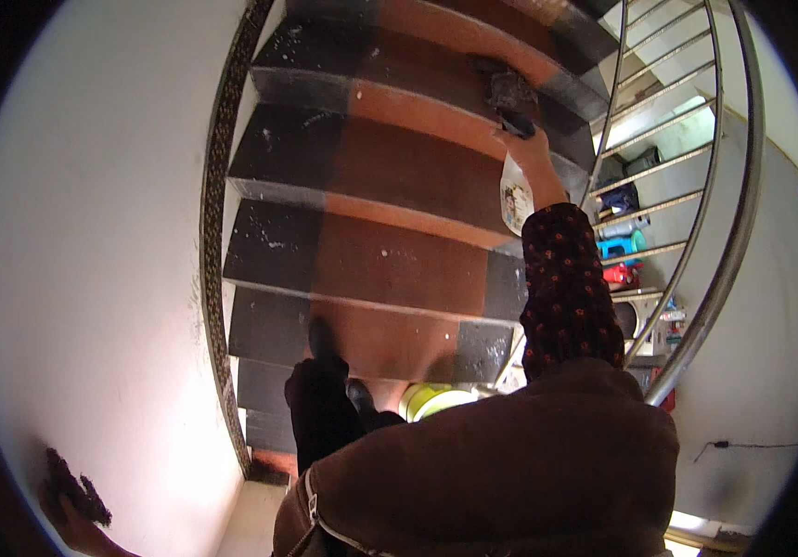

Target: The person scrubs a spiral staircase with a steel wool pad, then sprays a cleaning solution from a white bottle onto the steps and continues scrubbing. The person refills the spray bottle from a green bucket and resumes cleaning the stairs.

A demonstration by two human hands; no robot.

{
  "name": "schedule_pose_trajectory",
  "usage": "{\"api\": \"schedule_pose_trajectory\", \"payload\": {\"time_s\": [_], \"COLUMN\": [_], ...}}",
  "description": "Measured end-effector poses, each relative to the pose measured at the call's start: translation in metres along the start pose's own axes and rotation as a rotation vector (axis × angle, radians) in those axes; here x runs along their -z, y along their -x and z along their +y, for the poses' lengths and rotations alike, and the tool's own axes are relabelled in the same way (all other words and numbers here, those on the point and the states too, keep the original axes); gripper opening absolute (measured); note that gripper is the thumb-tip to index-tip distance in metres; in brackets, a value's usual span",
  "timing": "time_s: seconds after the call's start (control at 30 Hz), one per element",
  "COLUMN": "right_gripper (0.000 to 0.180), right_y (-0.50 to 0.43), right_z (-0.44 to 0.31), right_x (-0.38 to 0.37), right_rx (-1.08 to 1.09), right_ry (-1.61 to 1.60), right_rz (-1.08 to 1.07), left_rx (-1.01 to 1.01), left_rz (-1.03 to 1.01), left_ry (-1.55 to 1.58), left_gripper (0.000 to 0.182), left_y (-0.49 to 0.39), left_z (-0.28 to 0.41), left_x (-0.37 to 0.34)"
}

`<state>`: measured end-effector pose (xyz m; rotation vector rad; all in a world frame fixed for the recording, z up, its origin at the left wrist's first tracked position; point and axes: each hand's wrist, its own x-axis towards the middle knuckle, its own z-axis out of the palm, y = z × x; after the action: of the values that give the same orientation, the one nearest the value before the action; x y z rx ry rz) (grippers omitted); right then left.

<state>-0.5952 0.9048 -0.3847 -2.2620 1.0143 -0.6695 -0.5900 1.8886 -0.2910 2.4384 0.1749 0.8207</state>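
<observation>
At the far lower left, my left hand (79, 530) is on a dark, rough-textured cloth or pad (79, 487) against the white wall. My right hand (531, 157) reaches over the upper steps and grips a spray bottle (516, 198) near its dark head (517, 124). The pale plastic body of the bottle, bearing a printed label, hangs below the fingers. Just beyond the bottle's head, a dark grey crumpled patch (508, 90), perhaps a rag, shows on a step; whether the hand touches it I cannot tell.
Black and reddish-brown stair treads (399, 264) with white specks curve upward. A metal handrail (740, 230) with bars runs along the right. A speckled dark trim (214, 209) edges the left wall. Beside my feet stands a yellow-green bucket or basin (430, 400). Household items show below the railing.
</observation>
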Motion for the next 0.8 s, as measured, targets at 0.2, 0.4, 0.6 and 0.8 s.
{"api": "schedule_pose_trajectory", "payload": {"time_s": [0.2,0.4,0.6,0.8], "right_gripper": [0.034,0.036,0.039,0.043], "right_y": [0.067,0.099,0.114,0.119], "right_z": [0.051,0.077,0.024,-0.028], "right_x": [0.006,0.015,0.003,-0.013], "right_rx": [-0.129,-0.055,0.002,0.095], "right_ry": [0.253,-0.154,-0.022,-0.031], "right_rz": [-0.241,-0.196,-0.373,-0.402], "left_rx": [0.037,-0.003,-0.011,-0.064], "left_rz": [-0.057,-0.045,-0.025,-0.04], "left_ry": [-0.088,-0.138,-0.06,-0.108], "left_gripper": [0.036,0.039,0.037,0.037], "left_y": [0.0,-0.003,-0.005,-0.007], "left_z": [0.018,0.015,0.006,0.012], "left_x": [0.004,0.001,-0.003,-0.003]}}
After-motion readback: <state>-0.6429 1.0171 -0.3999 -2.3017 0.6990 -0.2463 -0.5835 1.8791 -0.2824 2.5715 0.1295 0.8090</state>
